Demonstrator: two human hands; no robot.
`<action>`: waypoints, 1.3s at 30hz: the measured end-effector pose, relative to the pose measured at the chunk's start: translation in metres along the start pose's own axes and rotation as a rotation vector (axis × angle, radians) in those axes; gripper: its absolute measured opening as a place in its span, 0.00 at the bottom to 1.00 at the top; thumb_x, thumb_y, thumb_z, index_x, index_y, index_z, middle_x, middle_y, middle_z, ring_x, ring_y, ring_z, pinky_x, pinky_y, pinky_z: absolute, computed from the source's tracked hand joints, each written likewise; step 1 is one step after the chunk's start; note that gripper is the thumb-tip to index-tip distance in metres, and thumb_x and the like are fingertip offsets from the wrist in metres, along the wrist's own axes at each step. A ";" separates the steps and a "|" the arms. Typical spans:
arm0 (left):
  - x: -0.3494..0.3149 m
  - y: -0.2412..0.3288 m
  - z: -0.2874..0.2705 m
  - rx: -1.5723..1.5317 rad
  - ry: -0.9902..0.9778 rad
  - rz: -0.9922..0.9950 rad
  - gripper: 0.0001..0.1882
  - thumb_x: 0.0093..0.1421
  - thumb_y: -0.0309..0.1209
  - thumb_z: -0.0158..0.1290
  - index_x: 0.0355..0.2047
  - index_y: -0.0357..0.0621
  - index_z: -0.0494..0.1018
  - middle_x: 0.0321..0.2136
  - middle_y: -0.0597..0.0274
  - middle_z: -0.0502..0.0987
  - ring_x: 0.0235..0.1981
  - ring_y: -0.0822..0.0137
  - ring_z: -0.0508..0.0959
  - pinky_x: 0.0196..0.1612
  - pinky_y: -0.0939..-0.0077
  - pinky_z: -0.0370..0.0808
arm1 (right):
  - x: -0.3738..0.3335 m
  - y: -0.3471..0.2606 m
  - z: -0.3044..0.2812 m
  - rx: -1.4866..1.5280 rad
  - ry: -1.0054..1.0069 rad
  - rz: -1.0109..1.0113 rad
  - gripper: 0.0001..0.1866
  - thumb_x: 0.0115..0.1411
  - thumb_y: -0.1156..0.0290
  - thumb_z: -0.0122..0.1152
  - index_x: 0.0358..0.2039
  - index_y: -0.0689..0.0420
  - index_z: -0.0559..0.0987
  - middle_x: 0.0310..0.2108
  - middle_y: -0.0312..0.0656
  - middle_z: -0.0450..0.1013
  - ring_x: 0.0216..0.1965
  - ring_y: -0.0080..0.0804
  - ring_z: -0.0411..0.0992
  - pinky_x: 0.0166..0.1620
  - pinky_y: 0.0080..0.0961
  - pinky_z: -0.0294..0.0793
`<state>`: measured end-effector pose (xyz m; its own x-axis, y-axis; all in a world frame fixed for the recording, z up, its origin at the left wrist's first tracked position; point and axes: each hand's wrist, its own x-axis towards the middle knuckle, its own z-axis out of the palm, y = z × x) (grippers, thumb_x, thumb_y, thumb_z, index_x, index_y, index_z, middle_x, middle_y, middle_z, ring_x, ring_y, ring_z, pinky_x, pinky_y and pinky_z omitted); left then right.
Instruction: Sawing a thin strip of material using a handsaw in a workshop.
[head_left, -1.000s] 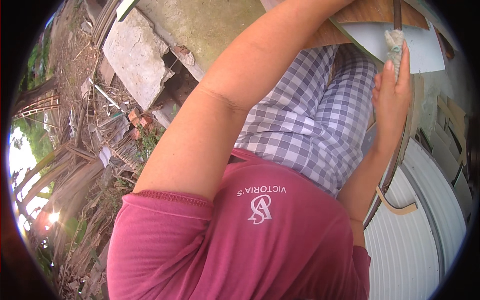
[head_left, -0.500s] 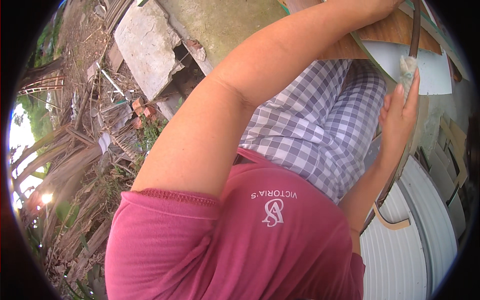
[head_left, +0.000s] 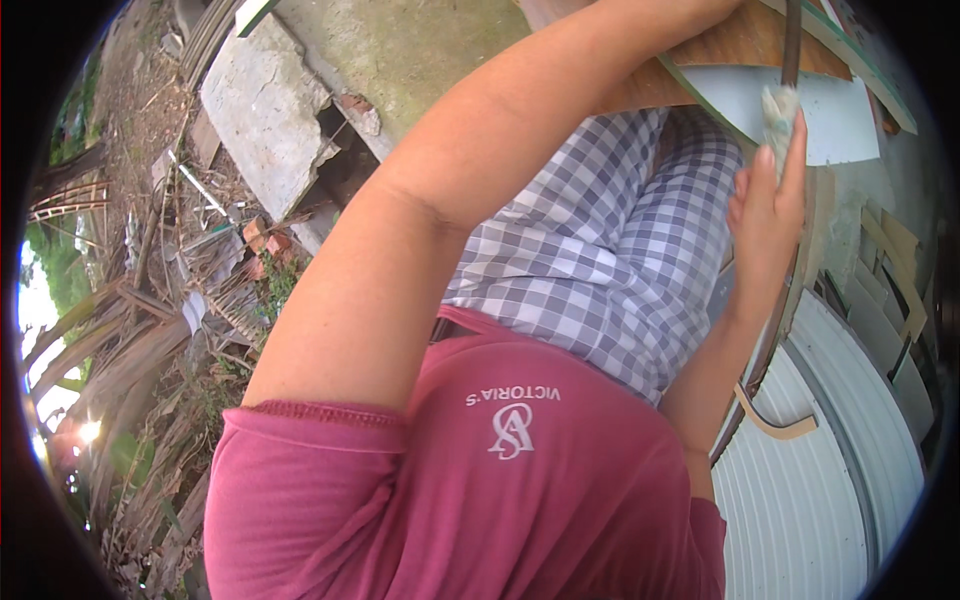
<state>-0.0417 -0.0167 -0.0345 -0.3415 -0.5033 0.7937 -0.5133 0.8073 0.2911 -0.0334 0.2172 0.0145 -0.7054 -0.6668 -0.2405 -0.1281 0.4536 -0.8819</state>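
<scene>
My right hand (head_left: 768, 205) is closed around the pale wrapped grip (head_left: 779, 115) of a dark rod-like tool, its index finger and thumb lying along the wrapping. The tool's dark shaft (head_left: 792, 45) runs up out of the picture, so its far end is hidden. At the top edge my left hand (head_left: 712, 10) reaches across to a brown wood-grain board (head_left: 730, 48); its fingers are cut off by the frame. Beneath the board lies a white panel (head_left: 840, 120), and a green-edged strip (head_left: 850, 60) slants past its far right side.
Broken concrete slab (head_left: 265, 120) is on the left, with bricks (head_left: 262, 240) and dry leaves and branches (head_left: 130, 320) around it. At lower right is a white ribbed panel (head_left: 785, 500) with a curved tan strip (head_left: 775, 425). Flat offcuts (head_left: 890, 260) lean at the right.
The whole view has shifted, so most things sit further left in the picture. My right hand keeps its grip on the wrapped tool; my left hand stays by the board.
</scene>
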 end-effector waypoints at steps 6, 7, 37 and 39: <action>0.005 0.006 -0.003 0.029 -0.082 0.007 0.14 0.58 0.40 0.50 0.24 0.44 0.78 0.26 0.55 0.78 0.32 0.56 0.76 0.37 0.61 0.70 | -0.005 0.001 0.004 -0.024 0.047 -0.050 0.30 0.69 0.65 0.46 0.70 0.49 0.53 0.20 0.29 0.59 0.18 0.12 0.55 0.20 0.13 0.54; 0.006 0.003 -0.006 0.044 -0.058 0.010 0.14 0.58 0.40 0.50 0.23 0.44 0.78 0.25 0.55 0.78 0.32 0.56 0.76 0.36 0.61 0.70 | -0.018 0.013 0.002 -0.022 0.046 -0.058 0.30 0.69 0.65 0.46 0.70 0.49 0.53 0.20 0.29 0.59 0.18 0.12 0.55 0.20 0.13 0.54; 0.008 0.013 -0.037 0.125 -0.195 0.037 0.11 0.60 0.37 0.52 0.25 0.46 0.76 0.25 0.59 0.76 0.31 0.57 0.76 0.34 0.62 0.70 | 0.004 0.021 0.005 -0.130 0.113 -0.428 0.31 0.67 0.67 0.49 0.69 0.47 0.54 0.44 0.63 0.74 0.36 0.59 0.76 0.38 0.46 0.73; 0.008 0.013 -0.048 0.154 -0.257 -0.005 0.10 0.61 0.36 0.52 0.26 0.46 0.76 0.25 0.59 0.75 0.31 0.57 0.76 0.34 0.63 0.69 | -0.034 0.036 0.011 -0.110 0.064 -0.339 0.32 0.67 0.67 0.49 0.69 0.47 0.53 0.43 0.61 0.75 0.34 0.58 0.77 0.36 0.48 0.73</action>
<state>-0.0129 0.0046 0.0017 -0.5172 -0.5844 0.6253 -0.6219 0.7585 0.1946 -0.0061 0.2496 -0.0131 -0.6516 -0.7535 0.0872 -0.4339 0.2760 -0.8576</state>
